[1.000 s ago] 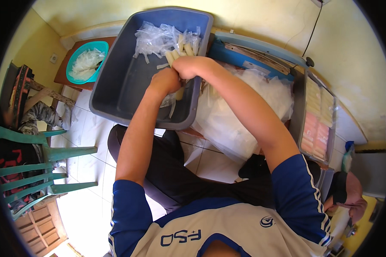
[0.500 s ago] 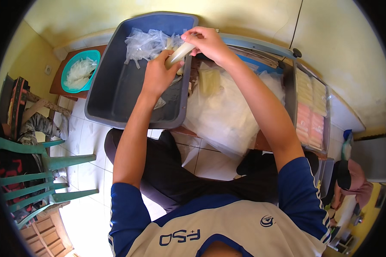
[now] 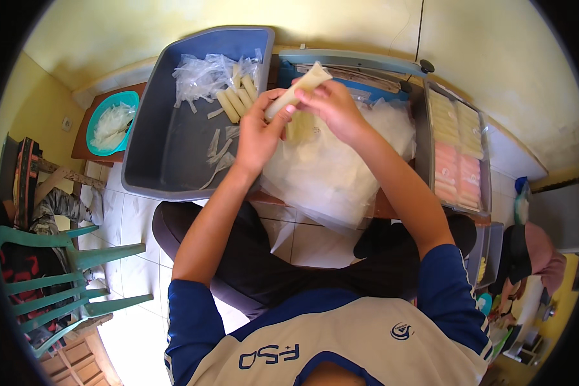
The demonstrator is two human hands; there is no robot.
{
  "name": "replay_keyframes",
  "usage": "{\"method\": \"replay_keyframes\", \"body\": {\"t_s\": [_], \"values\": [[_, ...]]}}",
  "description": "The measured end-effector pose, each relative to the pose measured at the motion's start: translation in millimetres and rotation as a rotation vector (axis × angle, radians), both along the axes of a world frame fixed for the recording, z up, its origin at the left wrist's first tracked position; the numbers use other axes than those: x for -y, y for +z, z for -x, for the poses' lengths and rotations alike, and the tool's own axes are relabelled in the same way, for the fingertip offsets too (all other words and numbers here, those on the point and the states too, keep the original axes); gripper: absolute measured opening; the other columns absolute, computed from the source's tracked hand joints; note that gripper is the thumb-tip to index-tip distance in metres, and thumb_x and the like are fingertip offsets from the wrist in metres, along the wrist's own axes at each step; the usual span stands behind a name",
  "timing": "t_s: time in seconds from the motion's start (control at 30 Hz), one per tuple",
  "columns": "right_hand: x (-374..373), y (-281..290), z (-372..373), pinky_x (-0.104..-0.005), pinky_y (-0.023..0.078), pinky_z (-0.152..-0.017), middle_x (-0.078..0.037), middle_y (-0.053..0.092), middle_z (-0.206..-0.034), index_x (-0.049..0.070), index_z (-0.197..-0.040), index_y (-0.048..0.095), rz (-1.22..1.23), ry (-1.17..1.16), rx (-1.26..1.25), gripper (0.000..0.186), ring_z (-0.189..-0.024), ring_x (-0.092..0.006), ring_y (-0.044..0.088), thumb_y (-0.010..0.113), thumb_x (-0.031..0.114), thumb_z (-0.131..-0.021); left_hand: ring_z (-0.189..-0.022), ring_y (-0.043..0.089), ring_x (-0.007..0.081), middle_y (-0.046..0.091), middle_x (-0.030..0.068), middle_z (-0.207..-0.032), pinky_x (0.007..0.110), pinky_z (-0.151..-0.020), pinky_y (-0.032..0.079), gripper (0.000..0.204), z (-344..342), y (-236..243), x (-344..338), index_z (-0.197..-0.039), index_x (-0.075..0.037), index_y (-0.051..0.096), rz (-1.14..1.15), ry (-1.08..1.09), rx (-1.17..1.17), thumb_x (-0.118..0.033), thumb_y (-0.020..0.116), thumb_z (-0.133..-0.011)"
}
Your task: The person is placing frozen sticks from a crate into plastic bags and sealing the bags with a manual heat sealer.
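Up in front of me I hold a pale cream stick (image 3: 300, 89), cylinder-shaped, with a flattened, film-like upper end; it looks wrapped in clear plastic. My left hand (image 3: 264, 132) is closed around its lower part. The fingers of my right hand (image 3: 333, 110) pinch it from the other side, nearer the flattened end. To the left, several similar cream sticks (image 3: 237, 101) lie in a big grey tub (image 3: 167, 161), beside a heap of crumpled clear plastic bags (image 3: 202, 76). Below my right hand spreads a pile of clear plastic sheets or bags (image 3: 334, 174).
At the right stands a grey crate (image 3: 424, 141) packed with yellow and pink sticks (image 3: 457, 174). A long bar with a black knob (image 3: 426, 66) lies along the wall. A turquoise basket (image 3: 128, 106) of plastic is far left, near a green chair (image 3: 77, 257). Another person (image 3: 540, 257) is at far right.
Both hands have moved right with the cream stick, from over the grey tub to over the plastic pile. More cream sticks in the tub are now uncovered.
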State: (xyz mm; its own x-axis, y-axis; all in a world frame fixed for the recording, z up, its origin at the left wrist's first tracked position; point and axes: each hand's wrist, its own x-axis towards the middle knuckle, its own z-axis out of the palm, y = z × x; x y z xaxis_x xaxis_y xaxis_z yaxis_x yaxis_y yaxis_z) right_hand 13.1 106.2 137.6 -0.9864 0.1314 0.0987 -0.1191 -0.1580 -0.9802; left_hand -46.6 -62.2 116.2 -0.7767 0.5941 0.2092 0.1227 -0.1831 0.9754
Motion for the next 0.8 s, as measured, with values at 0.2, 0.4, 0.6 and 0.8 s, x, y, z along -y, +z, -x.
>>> {"method": "replay_keyframes", "body": {"t_s": [0.2,0.4,0.6,0.8], "values": [[-9.9,-30.0,-58.7,-0.0346,0.054,-0.092,-0.010,0.064,-0.108,-0.002,-0.114,0.059,0.155,-0.063,0.151,0.031,-0.101,-0.0179,0.064,0.062,0.024,-0.097,-0.063,0.056,0.0091,0.063,0.0084,-0.093,0.023,-0.052,0.044,0.032,-42.7,-18.3,-20.2,-0.120,-0.001,0.047,0.175,-0.100,-0.094,-0.013,0.065,-0.096],[-32.0,-56.3,-104.8,-0.0330,0.056,-0.082,-0.010,0.065,-0.099,-0.001,-0.119,0.055,0.195,-0.158,0.373,0.035,-0.086,-0.0181,0.066,0.060,0.028,-0.098,-0.065,0.061,0.0208,0.065,0.0107,-0.086,0.030,-0.059,0.048,0.018,-60.8,-45.6,-21.2,-0.097,-0.002,0.065,0.377,-0.153,-0.460,-0.011,0.073,-0.085],[-36.8,-87.6,-136.9,-0.0266,0.045,-0.056,-0.011,0.064,-0.089,-0.001,-0.127,0.047,0.244,-0.137,0.501,0.040,-0.063,-0.0137,0.058,0.060,0.019,-0.095,-0.090,0.060,0.0291,0.061,0.0093,-0.090,0.039,-0.077,0.047,0.029,-55.1,-75.2,-18.9,-0.102,-0.007,0.063,0.507,-0.034,-0.875,-0.010,0.076,-0.077],[-24.7,-104.7,-145.6,-0.0240,0.039,-0.048,-0.010,0.064,-0.087,-0.002,-0.126,0.047,0.190,-0.077,0.552,0.043,-0.060,-0.0107,0.054,0.062,0.008,-0.086,-0.093,0.057,0.0270,0.058,0.0083,-0.092,0.041,-0.077,0.044,0.024,-47.9,-96.7,-26.3,-0.098,-0.010,0.063,0.602,0.013,-1.023,-0.008,0.073,-0.076]]}}
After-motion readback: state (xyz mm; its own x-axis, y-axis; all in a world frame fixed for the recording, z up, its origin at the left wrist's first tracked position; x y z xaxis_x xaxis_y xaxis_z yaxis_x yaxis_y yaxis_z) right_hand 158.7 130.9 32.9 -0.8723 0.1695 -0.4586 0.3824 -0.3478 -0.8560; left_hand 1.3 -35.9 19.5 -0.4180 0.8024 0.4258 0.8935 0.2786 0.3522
